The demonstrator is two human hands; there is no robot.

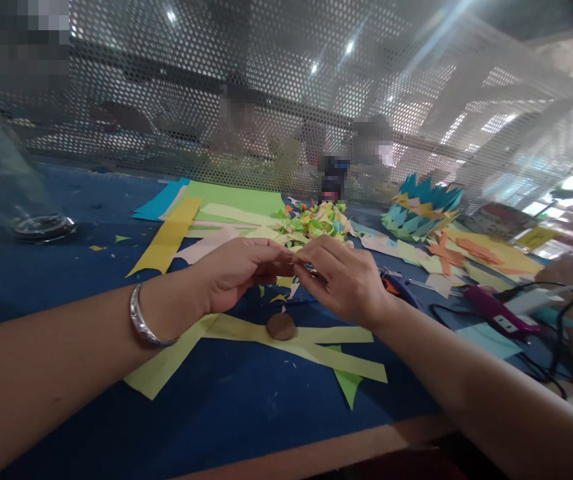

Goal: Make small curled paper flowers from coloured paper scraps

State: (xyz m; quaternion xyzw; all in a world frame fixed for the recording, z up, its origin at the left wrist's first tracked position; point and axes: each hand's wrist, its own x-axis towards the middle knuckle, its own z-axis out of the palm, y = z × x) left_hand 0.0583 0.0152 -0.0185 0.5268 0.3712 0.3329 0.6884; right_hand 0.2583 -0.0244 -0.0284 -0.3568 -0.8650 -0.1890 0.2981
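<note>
1. Background: at 12 o'clock from the meeting fingertips, a perforated metal screen [286, 127]; before it, a dark blue table [81, 287], strewn with cut paper.
2. Left hand [239, 270]: reaches in from 8 o'clock, wrist with a silver bracelet [142, 320], palm turned inward, fingers close together and pointing toward 3 o'clock. Cannot tell whether pinching anything.
3. Right hand [349, 280]: comes in from 4 o'clock, back of the hand uppermost, fingers bent, thumb and fingertips up against the left fingertips. Too small and hidden there to tell what, if anything, sits in the grip.
4. At 6 o'clock, just below both hands: a brown disc [281, 327], lying flat on pale yellow strips [353, 362]; at 5 o'clock, partly under one of these, a green scrap [350, 390].
5. At 1 o'clock, near the fingers: a heap of paper scraps [323, 222].
6. Between 10 and 11: a green sheet [239, 195]; between 9 and 10: a yellow strip [166, 240] and, well apart, a clear jar [13, 177].
7. Between 2 and 3: a teal paper ring [421, 210] with pointed edges; between 3 and 4, a purple device [499, 312].
</note>
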